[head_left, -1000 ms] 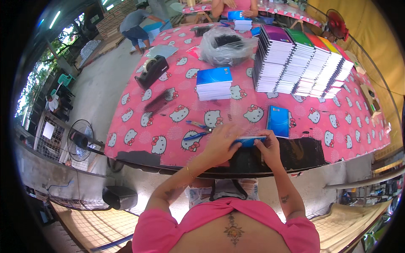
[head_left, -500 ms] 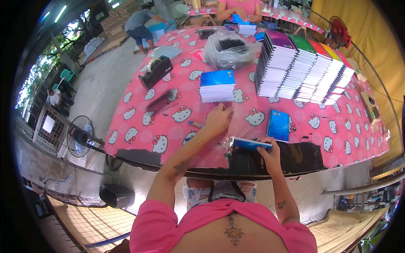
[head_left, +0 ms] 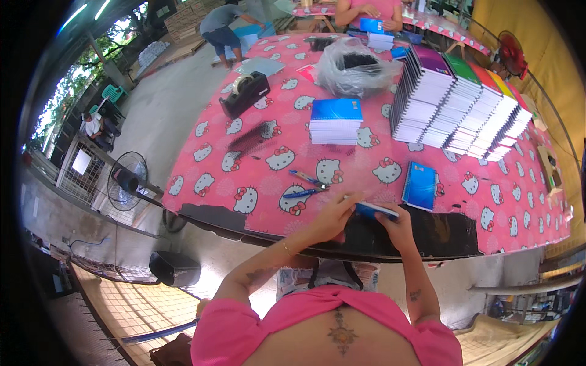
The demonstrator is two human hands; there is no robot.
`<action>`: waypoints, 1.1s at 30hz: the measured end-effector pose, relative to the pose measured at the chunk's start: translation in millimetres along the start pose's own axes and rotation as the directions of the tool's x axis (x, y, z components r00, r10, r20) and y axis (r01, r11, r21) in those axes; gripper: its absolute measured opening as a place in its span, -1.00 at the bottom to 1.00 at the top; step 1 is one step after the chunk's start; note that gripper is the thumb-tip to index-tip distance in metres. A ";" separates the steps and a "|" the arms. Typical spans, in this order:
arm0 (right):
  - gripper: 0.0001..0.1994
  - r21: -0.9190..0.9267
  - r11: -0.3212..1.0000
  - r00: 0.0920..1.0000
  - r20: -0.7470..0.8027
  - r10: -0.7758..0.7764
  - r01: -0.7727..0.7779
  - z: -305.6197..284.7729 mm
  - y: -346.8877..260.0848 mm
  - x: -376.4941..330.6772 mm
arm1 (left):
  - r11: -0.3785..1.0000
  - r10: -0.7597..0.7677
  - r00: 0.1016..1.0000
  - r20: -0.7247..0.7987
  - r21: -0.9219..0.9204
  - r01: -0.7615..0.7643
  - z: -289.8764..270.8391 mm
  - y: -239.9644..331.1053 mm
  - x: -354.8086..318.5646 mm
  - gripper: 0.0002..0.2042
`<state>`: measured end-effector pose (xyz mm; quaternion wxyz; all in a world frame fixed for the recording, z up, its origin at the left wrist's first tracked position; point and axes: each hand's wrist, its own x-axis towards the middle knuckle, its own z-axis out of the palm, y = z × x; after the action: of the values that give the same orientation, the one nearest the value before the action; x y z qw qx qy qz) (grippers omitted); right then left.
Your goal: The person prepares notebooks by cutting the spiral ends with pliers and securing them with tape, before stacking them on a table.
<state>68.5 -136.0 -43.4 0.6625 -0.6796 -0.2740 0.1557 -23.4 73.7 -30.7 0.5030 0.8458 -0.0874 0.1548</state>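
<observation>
Gripping a blue notebook [head_left: 377,211] at its three o'clock end, the person's right hand [head_left: 398,224] holds it above the six o'clock edge of the pink-covered table [head_left: 213,183]. The left hand [head_left: 337,216] bends its fingers at the nine o'clock end; whether they pinch it cannot be told. From that notebook, blue-handled pliers [head_left: 305,193] lie at ten o'clock, a short notebook stack [head_left: 336,125] at eleven, another blue notebook [head_left: 419,185] at two.

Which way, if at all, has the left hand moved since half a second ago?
Yes: the left hand has moved away from the blue-topped notebook stack, toward the near edge of the table, to the held notebook.
</observation>
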 end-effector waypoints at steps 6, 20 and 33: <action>-0.79 0.080 0.995 0.997 -0.033 0.064 -0.061 -1.9 6.1 -5.8 | 0.500 0.126 0.883 -0.453 0.797 0.338 -186.7 -116.3 24.1 -0.73; -0.71 0.025 1.000 0.995 0.098 0.010 -0.012 6.8 0.7 -0.8 | 0.450 0.164 0.900 -0.405 0.842 0.297 -200.3 -114.0 13.2 -0.78; -0.76 0.001 1.000 0.999 0.044 0.008 -0.008 3.8 2.5 2.2 | 0.999 -0.042 0.979 -0.200 0.000 0.043 -48.9 -0.8 -7.3 -0.83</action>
<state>68.4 -131.6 -45.8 0.6560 -0.6767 -0.2857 0.1733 -38.5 117.0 -12.1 0.5107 0.8286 -0.0180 0.2284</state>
